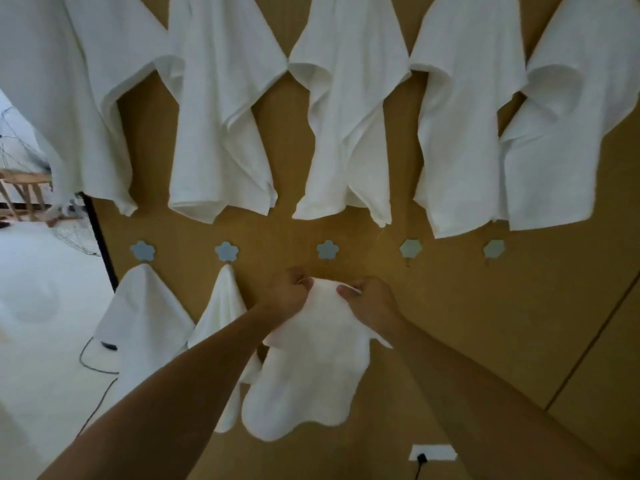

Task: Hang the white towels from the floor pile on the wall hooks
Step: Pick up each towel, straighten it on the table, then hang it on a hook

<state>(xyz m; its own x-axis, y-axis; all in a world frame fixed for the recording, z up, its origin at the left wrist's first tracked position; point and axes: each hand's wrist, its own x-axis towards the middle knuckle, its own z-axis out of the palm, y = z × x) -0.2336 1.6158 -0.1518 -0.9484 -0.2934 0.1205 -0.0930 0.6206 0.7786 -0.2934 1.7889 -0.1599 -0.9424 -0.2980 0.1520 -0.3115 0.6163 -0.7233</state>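
Both hands, left hand (289,289) and right hand (369,299), are pinching the top edge of a soft, light white cloth towel (311,368), holding it just below the 3rd blue flower-shaped wall hook (327,250), its limp body drooping, best gripped near that bunched edge.

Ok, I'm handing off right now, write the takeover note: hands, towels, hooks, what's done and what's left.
Left hand and right hand both pinch the top edge of the held towel, just below the third lower hook, not yet on it.
Done: five towels along the upper row; lower row has the first lower towel and the second lower towel hung.
Left: hook this towel on the third, then fill the fourth lower hook and the fifth lower hook. The floor pile is out of view.
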